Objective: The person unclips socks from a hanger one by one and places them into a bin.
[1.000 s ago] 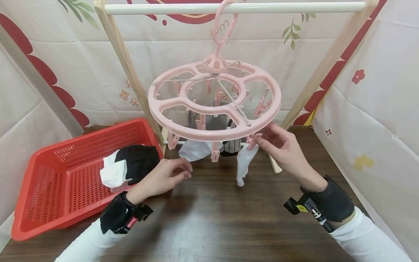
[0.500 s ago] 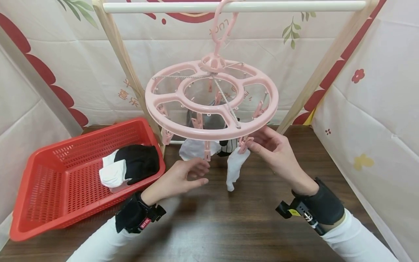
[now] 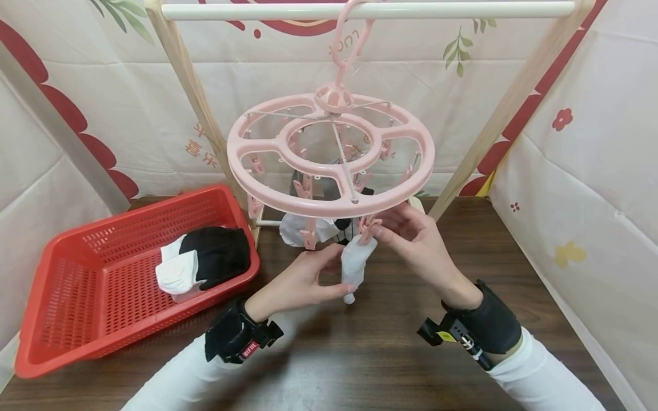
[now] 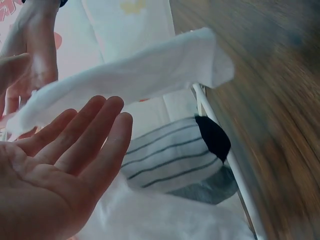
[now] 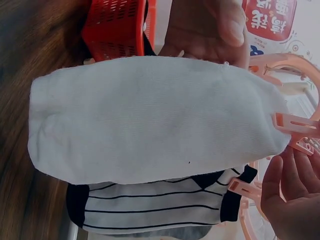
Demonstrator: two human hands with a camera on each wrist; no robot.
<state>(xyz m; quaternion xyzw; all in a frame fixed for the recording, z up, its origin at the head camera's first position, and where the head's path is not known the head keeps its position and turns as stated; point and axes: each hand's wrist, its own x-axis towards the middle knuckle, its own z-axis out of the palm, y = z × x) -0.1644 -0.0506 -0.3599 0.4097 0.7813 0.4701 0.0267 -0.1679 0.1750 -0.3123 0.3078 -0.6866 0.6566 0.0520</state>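
Observation:
A white sock (image 3: 353,264) hangs from a pink clothespin (image 3: 367,226) on the front of a round pink clip hanger (image 3: 329,208). My right hand (image 3: 424,254) pinches that clothespin between thumb and fingers, just under the ring. From the left, my left hand (image 3: 303,285) reaches to the sock, its thumb overlapping the lower part in the head view. In the left wrist view the left fingers (image 4: 117,135) are extended right beside the sock. Behind it hang a striped sock (image 5: 150,207) with black ends, a grey sock (image 4: 205,190) and another white piece (image 3: 298,228).
A red basket (image 3: 123,302) at the left holds folded black socks (image 3: 221,257) and white socks (image 3: 177,274). The hanger hooks over a white rod (image 3: 437,10) between wooden posts (image 3: 190,97). Other pink clothespins (image 3: 310,234) dangle round the ring. Patterned cloth walls (image 3: 576,171) enclose the table.
The ring has turned, bringing the clothespin and white sock leftward with my right hand. My left hand has moved right, from near the basket to the sock.

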